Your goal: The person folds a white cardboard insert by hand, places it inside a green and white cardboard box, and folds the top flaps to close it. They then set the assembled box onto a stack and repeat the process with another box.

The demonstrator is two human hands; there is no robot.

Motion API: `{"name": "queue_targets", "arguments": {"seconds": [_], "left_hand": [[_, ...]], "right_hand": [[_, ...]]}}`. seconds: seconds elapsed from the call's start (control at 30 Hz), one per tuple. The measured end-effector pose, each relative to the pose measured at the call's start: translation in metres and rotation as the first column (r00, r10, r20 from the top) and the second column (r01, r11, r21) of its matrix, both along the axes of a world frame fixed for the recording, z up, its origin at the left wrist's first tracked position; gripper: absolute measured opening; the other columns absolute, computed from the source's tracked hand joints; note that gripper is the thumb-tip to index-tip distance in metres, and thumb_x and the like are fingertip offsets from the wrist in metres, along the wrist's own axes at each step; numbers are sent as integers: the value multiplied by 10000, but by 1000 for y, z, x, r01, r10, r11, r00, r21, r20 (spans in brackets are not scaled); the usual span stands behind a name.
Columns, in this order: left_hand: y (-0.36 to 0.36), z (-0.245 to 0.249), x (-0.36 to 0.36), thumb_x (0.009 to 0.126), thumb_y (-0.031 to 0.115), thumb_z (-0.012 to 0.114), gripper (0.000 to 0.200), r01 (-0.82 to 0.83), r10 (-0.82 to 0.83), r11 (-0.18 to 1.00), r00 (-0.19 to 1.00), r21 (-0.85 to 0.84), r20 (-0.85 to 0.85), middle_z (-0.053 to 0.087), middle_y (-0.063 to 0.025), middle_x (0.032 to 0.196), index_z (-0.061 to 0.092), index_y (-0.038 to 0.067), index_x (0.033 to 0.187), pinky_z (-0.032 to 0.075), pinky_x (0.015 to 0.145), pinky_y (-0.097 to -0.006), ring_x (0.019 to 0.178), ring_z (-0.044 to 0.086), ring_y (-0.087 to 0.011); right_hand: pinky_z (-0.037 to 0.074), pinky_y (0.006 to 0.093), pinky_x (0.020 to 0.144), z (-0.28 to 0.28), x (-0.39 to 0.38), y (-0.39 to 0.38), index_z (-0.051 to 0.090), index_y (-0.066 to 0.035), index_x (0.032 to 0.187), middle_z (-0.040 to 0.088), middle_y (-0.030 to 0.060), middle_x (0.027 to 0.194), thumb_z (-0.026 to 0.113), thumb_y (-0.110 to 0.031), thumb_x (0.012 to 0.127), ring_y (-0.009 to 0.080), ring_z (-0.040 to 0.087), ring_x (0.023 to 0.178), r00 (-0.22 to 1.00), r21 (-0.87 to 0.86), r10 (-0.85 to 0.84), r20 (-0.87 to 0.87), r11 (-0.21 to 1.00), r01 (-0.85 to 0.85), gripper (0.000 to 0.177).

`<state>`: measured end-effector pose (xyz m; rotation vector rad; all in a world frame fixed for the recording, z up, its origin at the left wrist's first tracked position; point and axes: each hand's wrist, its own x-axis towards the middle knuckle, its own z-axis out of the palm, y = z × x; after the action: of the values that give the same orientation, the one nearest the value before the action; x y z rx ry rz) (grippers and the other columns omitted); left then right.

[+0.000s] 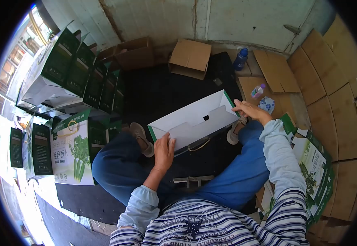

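Note:
A white carton with green edges (pixel 199 119) lies tilted between my knees, its inner flaps folded over and a small dark square opening near its middle. A rope handle (pixel 199 144) hangs at its near side. My left hand (pixel 164 152) rests on the carton's near left edge, fingers slightly apart. At the right end, my right hand (pixel 248 110) has its thumb and fingers closed on the green edge.
Finished-looking green and white boxes (pixel 72 151) are stacked at the left. Flat printed cartons (pixel 313 168) lie at the right beside brown cardboard boxes (pixel 342 119). An open brown box (pixel 191 57), a blue bottle (pixel 241 58) and a small clear bottle (pixel 257 91) stand or lie ahead.

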<state>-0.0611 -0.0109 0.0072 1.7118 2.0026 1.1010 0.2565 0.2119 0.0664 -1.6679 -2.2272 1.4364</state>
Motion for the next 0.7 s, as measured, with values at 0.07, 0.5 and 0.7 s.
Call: {"name": "queue_targets", "arguments": {"seconds": [0.07, 0.5, 0.7], "left_hand": [[0, -2, 13, 870, 183, 584, 428, -86, 86, 996, 996, -6, 8, 588, -191, 1022, 483, 1, 1244, 382, 882, -431, 958, 527, -351], [4, -5, 17, 777, 407, 659, 708, 87, -135, 989, 851, -117, -507, 391, -142, 1405, 428, 18, 1321, 216, 1069, -512, 1323, 311, -344], [4, -11, 21, 801, 410, 632, 665, 104, -184, 979, 827, -178, -531, 456, -141, 1349, 444, 22, 1307, 212, 1069, -522, 1307, 341, -322]], "right_hand": [[437, 348, 824, -5, -1, -1, 664, -21, 1012, 511, 135, 1030, 345, -656, 877, 256, 522, 967, 996, 92, 63, 55, 993, -68, 724], [366, 446, 964, -12, -52, -46, 550, -205, 1263, 462, 143, 1286, 730, -482, 670, 326, 421, 1158, 860, 674, 410, 304, 545, -498, 679], [351, 444, 975, -19, -55, -46, 589, -183, 1220, 454, 155, 1295, 743, -531, 625, 337, 398, 1171, 820, 610, 437, 370, 551, -569, 706]]}}
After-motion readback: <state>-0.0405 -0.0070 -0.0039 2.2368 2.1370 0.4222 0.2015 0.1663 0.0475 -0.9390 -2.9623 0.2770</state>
